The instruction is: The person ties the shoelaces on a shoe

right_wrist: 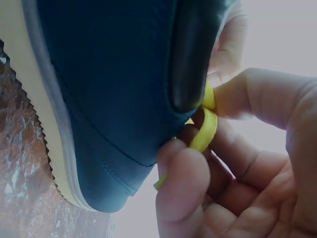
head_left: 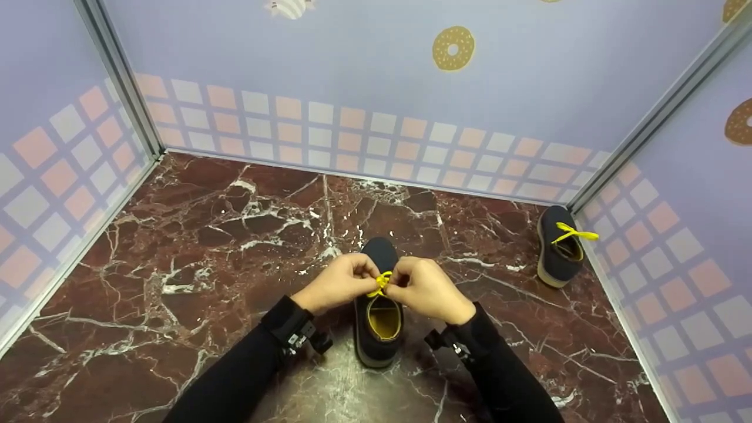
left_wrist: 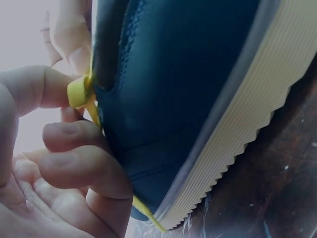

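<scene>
A dark shoe (head_left: 365, 335) with a yellow lining stands on the floor in front of me in the head view, toe pointing away. Its yellow shoelace (head_left: 383, 282) is looped into a bow over the tongue. From the left, my left hand (head_left: 342, 283) pinches the lace between thumb and finger. My right hand (head_left: 430, 289) grips the lace from the other side, fingertips close to the left ones. The left wrist view shows a lace loop (left_wrist: 79, 92) at the left fingertips. A loop (right_wrist: 207, 130) curves between the right thumb and fingers in the right wrist view.
A second dark shoe (head_left: 561, 258) with a tied yellow lace (head_left: 573, 234) stands at the right, by the wall corner. Patterned panels (head_left: 364, 70) enclose the brown marbled floor (head_left: 194, 282) at the back and on both sides.
</scene>
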`<state>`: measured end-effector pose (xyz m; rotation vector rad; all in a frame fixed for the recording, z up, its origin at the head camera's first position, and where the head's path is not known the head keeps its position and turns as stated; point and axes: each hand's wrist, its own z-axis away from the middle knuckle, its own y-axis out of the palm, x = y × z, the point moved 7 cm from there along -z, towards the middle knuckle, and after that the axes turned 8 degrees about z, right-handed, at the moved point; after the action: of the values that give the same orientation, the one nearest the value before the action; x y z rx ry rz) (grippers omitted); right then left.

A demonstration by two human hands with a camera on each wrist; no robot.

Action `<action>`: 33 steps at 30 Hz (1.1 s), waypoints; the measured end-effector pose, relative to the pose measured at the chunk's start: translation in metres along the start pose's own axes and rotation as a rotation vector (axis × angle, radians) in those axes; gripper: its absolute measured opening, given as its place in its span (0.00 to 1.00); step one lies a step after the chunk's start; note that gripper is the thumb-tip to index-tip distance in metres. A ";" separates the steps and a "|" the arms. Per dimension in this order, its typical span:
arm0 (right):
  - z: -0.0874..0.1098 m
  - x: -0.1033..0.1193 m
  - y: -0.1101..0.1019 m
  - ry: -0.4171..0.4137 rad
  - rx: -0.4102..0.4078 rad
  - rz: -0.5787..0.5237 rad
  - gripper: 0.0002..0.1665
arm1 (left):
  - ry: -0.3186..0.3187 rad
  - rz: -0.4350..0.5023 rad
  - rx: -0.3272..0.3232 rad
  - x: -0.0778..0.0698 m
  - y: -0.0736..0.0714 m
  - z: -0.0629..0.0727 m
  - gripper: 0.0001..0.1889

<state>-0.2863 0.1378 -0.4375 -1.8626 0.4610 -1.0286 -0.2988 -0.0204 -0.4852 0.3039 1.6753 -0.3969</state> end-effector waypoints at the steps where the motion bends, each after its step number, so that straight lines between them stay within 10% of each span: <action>1: 0.000 0.000 0.000 -0.006 -0.002 0.000 0.09 | 0.001 -0.012 -0.008 0.000 0.000 0.000 0.05; 33: 0.001 0.006 0.000 -0.071 -0.109 0.008 0.13 | -0.001 -0.048 -0.001 -0.003 -0.003 0.001 0.05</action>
<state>-0.2825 0.1345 -0.4346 -1.9853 0.4902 -0.9448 -0.2987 -0.0239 -0.4823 0.2634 1.6845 -0.4319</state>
